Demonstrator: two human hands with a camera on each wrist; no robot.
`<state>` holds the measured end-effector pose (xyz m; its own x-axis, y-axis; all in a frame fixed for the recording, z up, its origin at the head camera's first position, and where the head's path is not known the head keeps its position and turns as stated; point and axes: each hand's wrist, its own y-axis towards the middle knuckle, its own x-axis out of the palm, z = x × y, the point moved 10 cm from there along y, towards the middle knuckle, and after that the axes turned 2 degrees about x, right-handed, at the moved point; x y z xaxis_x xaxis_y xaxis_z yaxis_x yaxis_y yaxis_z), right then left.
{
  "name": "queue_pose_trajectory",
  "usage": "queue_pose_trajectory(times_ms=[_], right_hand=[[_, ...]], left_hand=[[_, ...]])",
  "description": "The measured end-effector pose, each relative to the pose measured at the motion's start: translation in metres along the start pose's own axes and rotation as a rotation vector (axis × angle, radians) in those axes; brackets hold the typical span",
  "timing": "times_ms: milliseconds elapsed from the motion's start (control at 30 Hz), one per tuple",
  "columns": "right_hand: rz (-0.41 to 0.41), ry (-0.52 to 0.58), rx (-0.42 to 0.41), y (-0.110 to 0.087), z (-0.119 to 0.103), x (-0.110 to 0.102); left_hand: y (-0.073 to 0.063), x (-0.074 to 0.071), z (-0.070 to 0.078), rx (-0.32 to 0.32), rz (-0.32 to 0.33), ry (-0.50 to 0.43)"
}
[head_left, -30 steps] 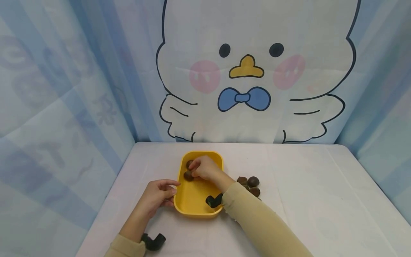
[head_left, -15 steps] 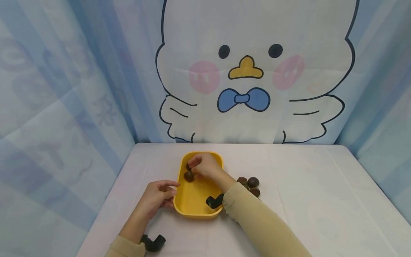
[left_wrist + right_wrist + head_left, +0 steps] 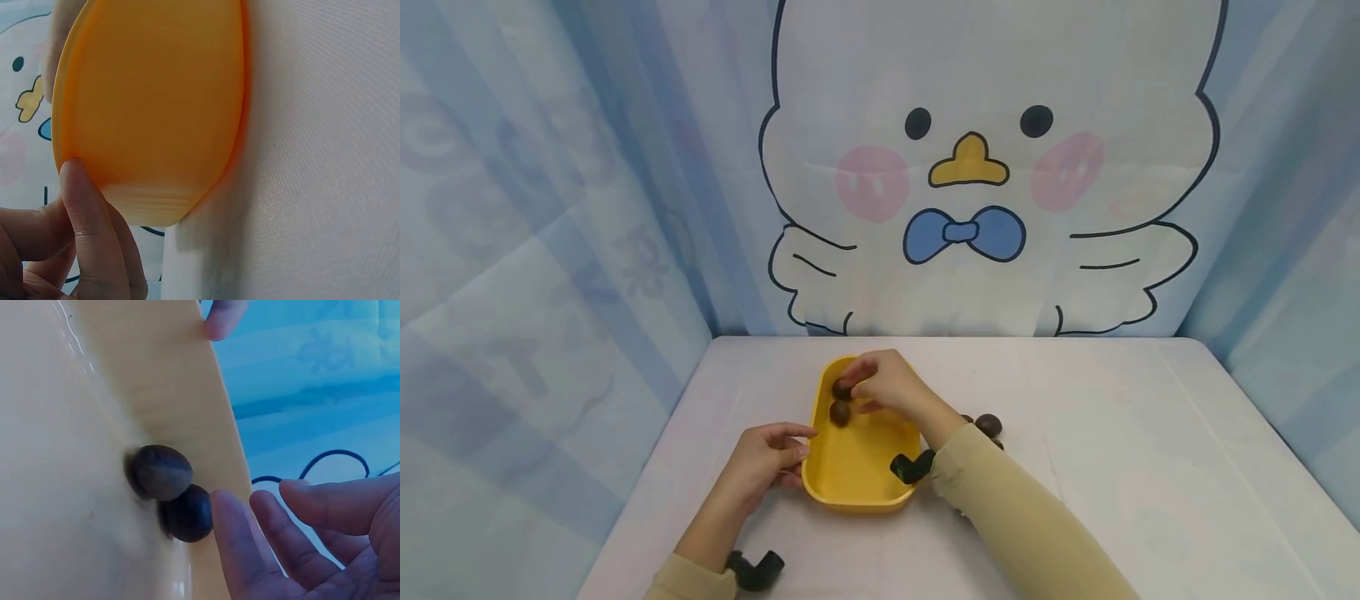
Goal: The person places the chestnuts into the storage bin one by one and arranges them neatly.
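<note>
Two dark brown chestnuts lie against each other by the left wall of a yellow tray (image 3: 857, 479). The nearer chestnut (image 3: 839, 414) and the farther chestnut (image 3: 841, 389) both show in the head view. Over the tray, my right hand (image 3: 891, 385) has its fingertips close beside them; in the right wrist view the thumb stands apart from the fingers and nothing is between them. Whether a fingertip touches the darker chestnut (image 3: 189, 514) I cannot tell. My left hand (image 3: 763, 457) touches the tray's left rim with nearly straight fingers.
Several more chestnuts (image 3: 988, 426) lie on the white table (image 3: 1097, 450) to the right of the tray, partly hidden by my right forearm. Each wrist carries a black camera mount (image 3: 756, 572). A curtain with a cartoon bird (image 3: 970, 158) hangs behind the table.
My right hand has drawn slightly right, and its fingers have come away from the nearer chestnut. The view has shifted a little. My left hand stays at the tray's rim.
</note>
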<state>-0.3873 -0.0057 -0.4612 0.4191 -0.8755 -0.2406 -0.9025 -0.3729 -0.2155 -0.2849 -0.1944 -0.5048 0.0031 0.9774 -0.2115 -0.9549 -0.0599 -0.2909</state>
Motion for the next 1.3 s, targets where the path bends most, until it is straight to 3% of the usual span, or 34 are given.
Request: queue_pose_trajectory(times_ms=[667,1300], right_hand=[[-0.032,-0.048,-0.026,-0.029,-0.016,-0.023],[0.011,-0.054,0.012,-0.058,0.006,-0.06]], left_hand=[[-0.001,-0.002,-0.001,-0.006,0.013,0.021],[0.001,-0.001,-0.002,-0.012,0.013,0.022]])
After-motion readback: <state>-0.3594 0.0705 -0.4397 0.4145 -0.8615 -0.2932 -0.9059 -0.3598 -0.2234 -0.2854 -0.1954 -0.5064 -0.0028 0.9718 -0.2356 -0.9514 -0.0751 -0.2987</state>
